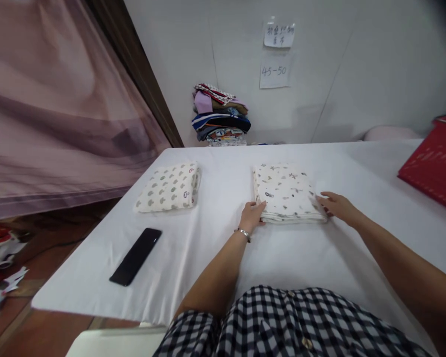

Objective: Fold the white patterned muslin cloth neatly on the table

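Observation:
A folded white cloth (286, 191) with small grey and dark prints lies flat on the table, its layered edge facing me. At its near left corner my left hand (251, 216) is closed on the edge, thumb on top and the other fingers partly hidden. My right hand (336, 206) has its curled fingers at the right edge, close to the near corner, thumb side toward me. Farther left lies a second folded white cloth (167, 188) with grey-green mushroom-like prints, away from both hands.
The white-covered table (215, 238) holds a black phone (136, 256) at the left. A pile of folded clothes (221, 116) rises behind the far edge. A red bag (434, 166) is at the right. Pink curtain (59, 109) hangs left; paper notes (275, 72) are on the wall.

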Action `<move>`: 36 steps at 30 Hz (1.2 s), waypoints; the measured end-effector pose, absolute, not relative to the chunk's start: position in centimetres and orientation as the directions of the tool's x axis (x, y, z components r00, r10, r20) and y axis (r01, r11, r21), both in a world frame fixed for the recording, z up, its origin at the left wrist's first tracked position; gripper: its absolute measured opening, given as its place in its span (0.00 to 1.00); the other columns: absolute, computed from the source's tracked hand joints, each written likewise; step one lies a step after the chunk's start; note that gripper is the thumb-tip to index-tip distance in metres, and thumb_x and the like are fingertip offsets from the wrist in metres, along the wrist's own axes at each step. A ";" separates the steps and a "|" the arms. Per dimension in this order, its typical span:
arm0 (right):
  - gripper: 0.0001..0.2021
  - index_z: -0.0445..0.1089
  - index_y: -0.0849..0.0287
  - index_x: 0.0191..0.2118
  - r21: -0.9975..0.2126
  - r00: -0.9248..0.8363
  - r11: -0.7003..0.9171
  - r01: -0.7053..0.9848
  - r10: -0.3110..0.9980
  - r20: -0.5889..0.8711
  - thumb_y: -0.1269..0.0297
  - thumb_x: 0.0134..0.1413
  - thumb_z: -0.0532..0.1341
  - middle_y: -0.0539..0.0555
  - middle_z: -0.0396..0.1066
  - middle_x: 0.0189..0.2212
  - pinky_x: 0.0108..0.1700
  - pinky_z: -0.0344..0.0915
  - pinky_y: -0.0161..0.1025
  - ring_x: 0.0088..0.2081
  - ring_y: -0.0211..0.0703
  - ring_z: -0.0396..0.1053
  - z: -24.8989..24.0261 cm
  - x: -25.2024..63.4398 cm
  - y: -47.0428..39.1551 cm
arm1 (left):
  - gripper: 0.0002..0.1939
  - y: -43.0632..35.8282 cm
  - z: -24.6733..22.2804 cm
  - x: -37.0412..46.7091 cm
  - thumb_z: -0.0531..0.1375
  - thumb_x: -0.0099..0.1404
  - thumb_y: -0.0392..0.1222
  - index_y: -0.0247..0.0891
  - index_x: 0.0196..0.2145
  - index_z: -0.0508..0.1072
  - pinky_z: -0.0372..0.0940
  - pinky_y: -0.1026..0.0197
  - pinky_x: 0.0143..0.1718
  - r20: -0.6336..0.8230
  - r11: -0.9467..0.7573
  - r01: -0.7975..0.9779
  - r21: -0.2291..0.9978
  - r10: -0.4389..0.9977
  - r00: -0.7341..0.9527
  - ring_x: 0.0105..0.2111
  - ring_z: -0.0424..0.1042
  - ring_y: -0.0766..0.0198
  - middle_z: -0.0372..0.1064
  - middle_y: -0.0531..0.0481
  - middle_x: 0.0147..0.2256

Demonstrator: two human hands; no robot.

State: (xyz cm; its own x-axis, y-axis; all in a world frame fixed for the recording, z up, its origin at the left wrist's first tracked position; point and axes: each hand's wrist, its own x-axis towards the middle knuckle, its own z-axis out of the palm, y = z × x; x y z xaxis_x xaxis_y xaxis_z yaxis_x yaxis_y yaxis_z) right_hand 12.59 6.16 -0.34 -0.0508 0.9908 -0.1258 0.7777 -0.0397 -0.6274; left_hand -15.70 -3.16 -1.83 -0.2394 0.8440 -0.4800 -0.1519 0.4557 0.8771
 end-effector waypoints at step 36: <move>0.25 0.55 0.62 0.60 -0.046 -0.700 0.759 0.649 0.620 0.354 0.67 0.56 0.51 0.64 0.64 0.54 0.55 0.52 0.53 0.56 0.56 0.58 -2.3 2.2 -0.2 | 0.16 -2.2 0.1 -16.1 0.59 0.59 0.52 0.34 0.33 0.70 0.70 0.55 0.32 -0.568 0.550 -0.153 0.821 0.813 -0.127 0.28 0.73 0.57 0.71 0.45 0.28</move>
State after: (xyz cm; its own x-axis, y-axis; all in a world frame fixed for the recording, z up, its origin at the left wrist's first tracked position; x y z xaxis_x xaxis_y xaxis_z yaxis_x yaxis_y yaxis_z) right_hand 2.17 -0.23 -2.32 -0.7002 0.6201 0.3538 0.6491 0.7593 -0.0461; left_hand -16.07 -2.16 0.10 -0.1269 0.8129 -0.5684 -0.1534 0.5500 0.8209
